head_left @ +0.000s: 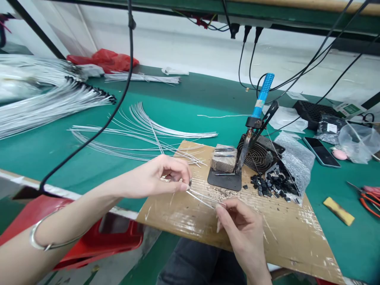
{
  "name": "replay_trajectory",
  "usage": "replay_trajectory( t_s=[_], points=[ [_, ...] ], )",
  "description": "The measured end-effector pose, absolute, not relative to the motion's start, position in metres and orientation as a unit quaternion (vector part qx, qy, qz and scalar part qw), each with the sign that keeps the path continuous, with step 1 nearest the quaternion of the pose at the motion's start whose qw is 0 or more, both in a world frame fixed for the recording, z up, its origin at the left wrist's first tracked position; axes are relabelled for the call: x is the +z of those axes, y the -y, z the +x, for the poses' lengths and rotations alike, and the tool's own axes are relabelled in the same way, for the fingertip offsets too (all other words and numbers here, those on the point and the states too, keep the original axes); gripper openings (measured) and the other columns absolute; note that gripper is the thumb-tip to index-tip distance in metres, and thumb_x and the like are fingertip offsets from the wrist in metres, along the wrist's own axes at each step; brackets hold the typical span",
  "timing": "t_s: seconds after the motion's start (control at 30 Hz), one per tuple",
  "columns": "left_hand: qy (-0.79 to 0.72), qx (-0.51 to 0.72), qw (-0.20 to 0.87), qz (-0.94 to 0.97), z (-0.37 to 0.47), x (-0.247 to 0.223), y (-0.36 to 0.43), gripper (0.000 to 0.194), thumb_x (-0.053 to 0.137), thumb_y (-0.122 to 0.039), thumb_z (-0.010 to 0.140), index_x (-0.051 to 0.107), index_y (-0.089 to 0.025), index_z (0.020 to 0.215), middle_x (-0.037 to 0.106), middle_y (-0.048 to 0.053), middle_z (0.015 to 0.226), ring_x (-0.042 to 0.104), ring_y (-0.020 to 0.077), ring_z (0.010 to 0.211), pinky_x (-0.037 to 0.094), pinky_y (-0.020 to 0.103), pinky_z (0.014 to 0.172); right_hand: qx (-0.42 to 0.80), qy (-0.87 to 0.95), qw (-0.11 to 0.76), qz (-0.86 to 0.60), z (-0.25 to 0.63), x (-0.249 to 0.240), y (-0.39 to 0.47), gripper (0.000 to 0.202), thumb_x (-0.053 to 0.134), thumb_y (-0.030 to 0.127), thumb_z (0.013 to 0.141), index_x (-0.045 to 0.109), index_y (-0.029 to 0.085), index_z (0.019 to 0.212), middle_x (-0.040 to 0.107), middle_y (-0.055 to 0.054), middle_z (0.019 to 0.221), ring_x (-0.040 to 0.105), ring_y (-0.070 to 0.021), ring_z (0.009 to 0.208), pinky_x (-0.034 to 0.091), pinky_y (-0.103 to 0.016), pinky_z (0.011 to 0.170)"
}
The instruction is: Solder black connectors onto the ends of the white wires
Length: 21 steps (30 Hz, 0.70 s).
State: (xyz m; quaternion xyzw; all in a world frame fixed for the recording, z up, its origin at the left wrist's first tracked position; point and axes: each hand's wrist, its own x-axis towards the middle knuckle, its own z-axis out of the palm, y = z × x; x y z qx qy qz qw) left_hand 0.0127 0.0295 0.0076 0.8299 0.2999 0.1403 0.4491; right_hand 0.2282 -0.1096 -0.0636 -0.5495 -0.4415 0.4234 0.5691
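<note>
Over the cardboard sheet [178, 209], my left hand [166, 176] pinches the ends of thin white wires [203, 198], with a small dark bit showing at its fingertips. My right hand [240, 225], lower and to the right, has thumb and forefinger closed on the other end of a wire. Behind them a blue-handled soldering iron [264, 95] leans in its stand, tip down beside a grey block [224, 159] with metal pins on it. Small black pieces [274, 184] are heaped to the right, partly on bubble wrap [299, 158].
Loose white wires [148, 136] lie behind my left hand, and large wire bundles [50, 103] at far left. A phone [322, 151], yellow sponge [338, 211] and orange-handled tool [369, 202] are at right. A black cable [130, 59] hangs across the left; a red stool [118, 237] is below.
</note>
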Motion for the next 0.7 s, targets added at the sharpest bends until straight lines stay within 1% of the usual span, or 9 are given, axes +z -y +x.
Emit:
replay_trajectory(
  t_s=[0.07, 0.17, 0.3, 0.43, 0.57, 0.7],
  points=[
    [-0.305, 0.136, 0.454, 0.826, 0.0121, 0.0065, -0.0299, 0.021, 0.069, -0.033, 0.091, 0.073, -0.019, 0.076, 0.072, 0.005, 0.081, 0.060, 0.0174, 0.074, 0.044, 0.028, 0.066, 0.427, 0.440, 0.567, -0.550, 0.2287, -0.0639, 0.1098, 0.030, 0.071, 0.044, 0.091, 0.070, 0.019, 0.073, 0.058, 0.003, 0.060, 0.052, -0.0119, 0.054, 0.042, -0.023, 0.054],
    [-0.309, 0.135, 0.461, 0.821, 0.0110, 0.0047, -0.0306, 0.021, 0.068, -0.032, 0.091, 0.073, -0.018, 0.077, 0.074, 0.006, 0.082, 0.062, 0.0189, 0.076, 0.045, 0.030, 0.068, 0.430, 0.435, 0.569, -0.549, 0.2298, -0.0638, 0.1105, 0.032, 0.072, 0.045, 0.090, 0.069, 0.019, 0.071, 0.058, 0.002, 0.059, 0.052, -0.0117, 0.053, 0.042, -0.023, 0.053],
    [-0.311, 0.140, 0.464, 0.818, 0.0107, 0.0040, -0.0301, 0.020, 0.068, -0.032, 0.090, 0.072, -0.018, 0.076, 0.074, 0.006, 0.082, 0.063, 0.0189, 0.076, 0.045, 0.030, 0.067, 0.424, 0.434, 0.573, -0.551, 0.2307, -0.0646, 0.1113, 0.031, 0.075, 0.042, 0.087, 0.070, 0.018, 0.068, 0.060, 0.001, 0.058, 0.054, -0.0122, 0.051, 0.043, -0.023, 0.050],
    [-0.313, 0.142, 0.462, 0.818, 0.0109, 0.0045, -0.0282, 0.020, 0.068, -0.032, 0.090, 0.072, -0.019, 0.076, 0.073, 0.005, 0.081, 0.063, 0.0181, 0.076, 0.044, 0.029, 0.065, 0.447, 0.404, 0.583, -0.545, 0.2313, -0.0654, 0.1108, 0.029, 0.077, 0.041, 0.085, 0.071, 0.018, 0.067, 0.060, 0.002, 0.057, 0.054, -0.0117, 0.050, 0.045, -0.022, 0.049],
    [-0.302, 0.138, 0.467, 0.819, 0.0098, 0.0044, -0.0275, 0.018, 0.067, -0.030, 0.092, 0.072, -0.020, 0.077, 0.073, 0.005, 0.082, 0.063, 0.0184, 0.078, 0.045, 0.029, 0.068, 0.452, 0.395, 0.592, -0.538, 0.2328, -0.0648, 0.1103, 0.027, 0.077, 0.039, 0.086, 0.071, 0.019, 0.070, 0.061, 0.002, 0.059, 0.055, -0.0111, 0.050, 0.045, -0.022, 0.050],
    [-0.297, 0.130, 0.469, 0.822, 0.0084, 0.0051, -0.0298, 0.019, 0.065, -0.031, 0.092, 0.070, -0.020, 0.077, 0.073, 0.005, 0.082, 0.064, 0.0184, 0.077, 0.046, 0.029, 0.069, 0.427, 0.431, 0.585, -0.539, 0.2346, -0.0635, 0.1109, 0.027, 0.073, 0.038, 0.090, 0.070, 0.019, 0.071, 0.061, 0.002, 0.062, 0.055, -0.0118, 0.053, 0.045, -0.023, 0.052]
  ],
)
